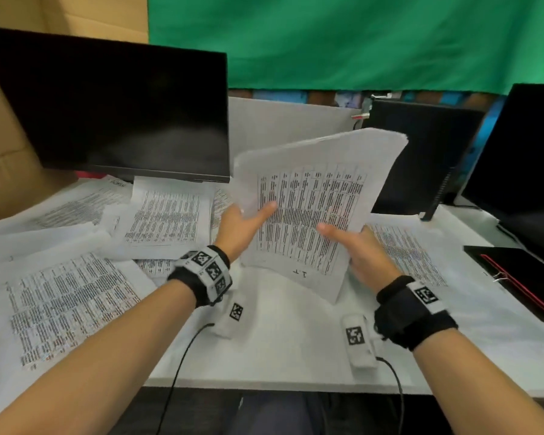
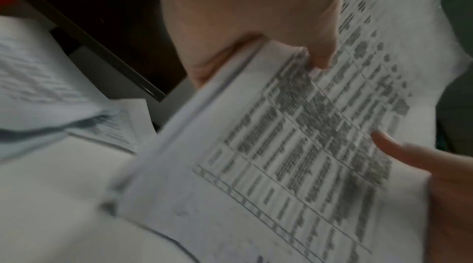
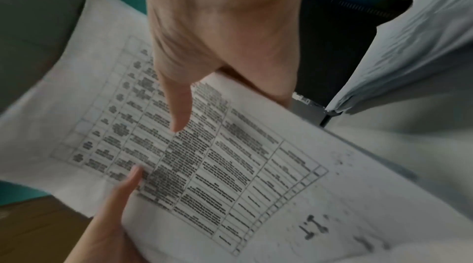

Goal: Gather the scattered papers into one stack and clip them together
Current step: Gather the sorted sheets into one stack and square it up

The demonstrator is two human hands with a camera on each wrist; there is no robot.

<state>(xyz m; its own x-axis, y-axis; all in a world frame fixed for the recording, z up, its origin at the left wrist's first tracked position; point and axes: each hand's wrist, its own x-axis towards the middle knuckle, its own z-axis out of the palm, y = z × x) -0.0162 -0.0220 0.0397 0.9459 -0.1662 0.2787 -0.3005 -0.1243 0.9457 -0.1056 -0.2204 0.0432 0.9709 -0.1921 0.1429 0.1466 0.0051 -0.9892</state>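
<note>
Held stack: you have a bundle of printed sheets (image 1: 311,208) raised on edge, its lower corner just above the table (image 1: 280,340), right of the monitor (image 1: 107,111). Judged, upright is how you square the edges before clipping.

Left hand: your left hand (image 1: 244,226) pinches the bundle's left edge, thumb (image 2: 320,53) on the printed face, fingers behind; it steadies that side.

Right hand: your right hand (image 1: 355,246) grips the right edge the same way, thumb (image 3: 176,105) flat on the table print, so both sides can be tapped level together.

Loose papers: many sheets (image 1: 167,215) lie overlapping below and in front of the monitor, one more sheet (image 1: 415,255) right of the bundle. Gathering looks unfinished.

Clip: none visible; where it lies cannot be told.

Risk: sheets fan at the top, so loosening your grip may spill them.
</note>
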